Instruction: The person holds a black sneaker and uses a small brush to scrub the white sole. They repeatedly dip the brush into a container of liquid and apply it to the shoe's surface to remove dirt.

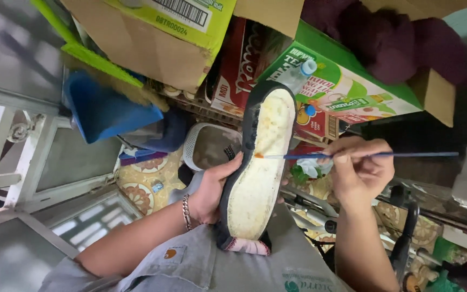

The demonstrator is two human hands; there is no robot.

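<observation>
At the centre of the frame the left hand (212,189) has its grip wrapped around the edge of a dark shoe (258,167), thumb on the rim, holding it sole-up with its heel end propped on the person's lap. The right hand (359,167), right of centre, pinches a thin blue paintbrush (363,156) between its fingertips, the orange-tipped bristles touching the pale, yellowed sole (258,178) near its left edge. Since the shoe is propped only on the lap and one hand, it could tilt, and the brush tip could skid off the sole onto the dark rim or onto the left thumb just beside it. Behind, in the upper half of the frame, sit a white perforated basket (210,145), a blue dustpan (104,111), stacked cardboard boxes (158,38) and a green carton (347,89).
</observation>
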